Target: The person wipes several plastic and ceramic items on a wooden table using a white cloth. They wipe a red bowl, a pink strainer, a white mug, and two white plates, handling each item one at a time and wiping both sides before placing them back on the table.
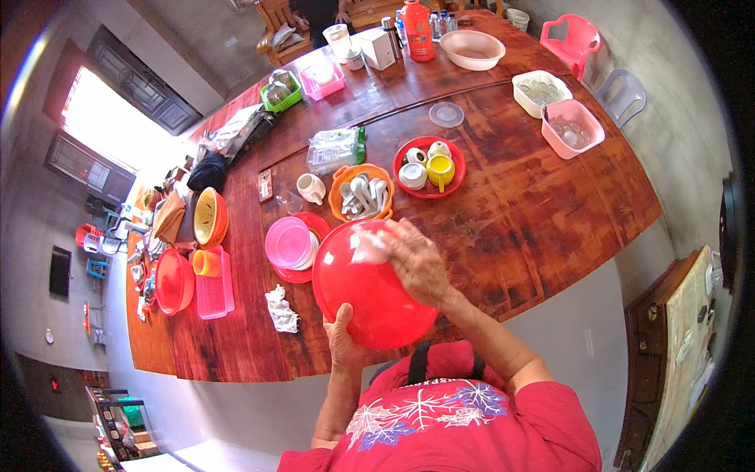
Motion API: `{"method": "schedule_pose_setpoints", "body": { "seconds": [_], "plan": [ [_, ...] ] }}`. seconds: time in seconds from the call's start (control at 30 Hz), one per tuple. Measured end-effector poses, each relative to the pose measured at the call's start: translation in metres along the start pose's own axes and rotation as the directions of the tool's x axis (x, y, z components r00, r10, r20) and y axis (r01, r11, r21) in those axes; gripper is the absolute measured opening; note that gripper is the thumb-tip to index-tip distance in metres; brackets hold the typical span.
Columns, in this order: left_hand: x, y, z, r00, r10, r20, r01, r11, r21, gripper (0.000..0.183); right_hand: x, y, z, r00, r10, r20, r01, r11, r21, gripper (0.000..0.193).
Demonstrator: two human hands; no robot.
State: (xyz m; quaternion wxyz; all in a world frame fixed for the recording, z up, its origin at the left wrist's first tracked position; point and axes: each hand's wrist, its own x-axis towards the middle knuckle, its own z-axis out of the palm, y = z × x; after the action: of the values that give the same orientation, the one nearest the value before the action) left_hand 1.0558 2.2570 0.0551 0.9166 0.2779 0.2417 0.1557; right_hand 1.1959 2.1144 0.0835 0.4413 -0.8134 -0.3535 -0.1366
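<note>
While left hand (340,337) clamps red round basin (370,303) by rim, thumb on face, other fingers hidden behind, right hand (419,263) lies on basin's upper part over blurred whitish wad (370,247); right fingers bent, can't tell if spread. Basin held up at table's (543,236) near edge. Orange basket (336,197) with spoons (363,195) just beyond.

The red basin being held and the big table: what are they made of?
The red basin looks like glossy plastic: even colour, bright highlights. The table seems varnished wood, from its reddish-brown streaks, seams and sheen, though laminate is possible.
</note>
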Motion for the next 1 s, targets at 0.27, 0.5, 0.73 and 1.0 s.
{"method": "schedule_pose_setpoints", "body": {
  "seconds": [0.27, 0.5, 0.73, 1.0],
  "plan": [
    [0.008, -0.004, -0.019, 1.0, 0.007, -0.023, -0.007, 1.0, 0.026, 0.052, -0.042, -0.013, 0.004, 0.997, -0.069, 0.028, 0.063, 0.982, 0.177, 0.04],
    [0.0, -0.012, -0.019, 0.972, 0.143, 0.185, -0.202, 0.912, 0.357, 0.063, -0.013, -0.06, -0.005, 0.942, -0.287, 0.174, 0.279, 0.958, 0.072, 0.029],
    [-0.023, 0.0, 0.018, 0.975, 0.067, 0.211, -0.178, 0.807, 0.563, 0.036, 0.045, -0.004, -0.001, 0.973, -0.068, 0.219, -0.036, 0.899, 0.437, 0.021],
    [-0.022, -0.004, 0.001, 0.963, -0.105, 0.248, -0.072, 0.787, 0.612, 0.026, 0.059, 0.067, -0.022, 0.757, 0.122, 0.642, -0.618, 0.452, 0.643, 0.019]
  ]
}}
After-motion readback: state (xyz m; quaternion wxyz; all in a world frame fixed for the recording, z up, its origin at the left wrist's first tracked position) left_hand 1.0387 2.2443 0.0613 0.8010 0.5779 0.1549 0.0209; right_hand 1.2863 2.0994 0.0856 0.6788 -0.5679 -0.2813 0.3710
